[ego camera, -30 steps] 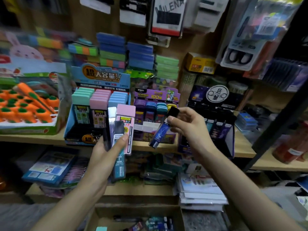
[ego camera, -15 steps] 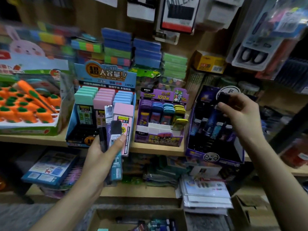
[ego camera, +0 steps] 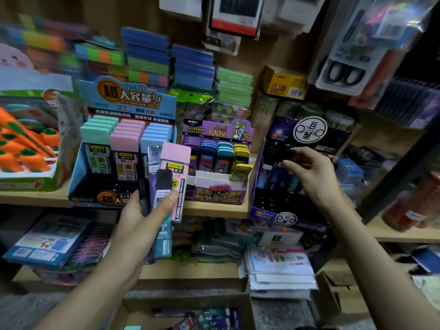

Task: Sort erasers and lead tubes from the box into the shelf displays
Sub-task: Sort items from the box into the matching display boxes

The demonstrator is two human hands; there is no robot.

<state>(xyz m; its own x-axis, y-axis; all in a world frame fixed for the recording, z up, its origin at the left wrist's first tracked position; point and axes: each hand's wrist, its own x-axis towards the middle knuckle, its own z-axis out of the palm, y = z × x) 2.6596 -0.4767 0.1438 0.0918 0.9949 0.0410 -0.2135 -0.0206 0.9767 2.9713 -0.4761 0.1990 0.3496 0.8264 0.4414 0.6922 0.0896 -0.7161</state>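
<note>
Pinching black cap of dark lead tube [ego camera: 288, 152], right grip [ego camera: 312, 172] hovers with fingers curled over dark display box [ego camera: 266, 211], 3 o'clock on shelf [ego camera: 214, 209]. At its 9 o'clock, left grip [ego camera: 140, 217] holds fan of tubes [ego camera: 175, 177], thumb clamped across. Tubes likely light, stiff, slick plastic; caps may pop, so take by body sides. At 6 o'clock, cardboard box [ego camera: 185, 302] with more stock.

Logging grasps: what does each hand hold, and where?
Left hand grips several lead tubes, thumb across their middles. Right hand pinches a dark tube by its top end.
</note>
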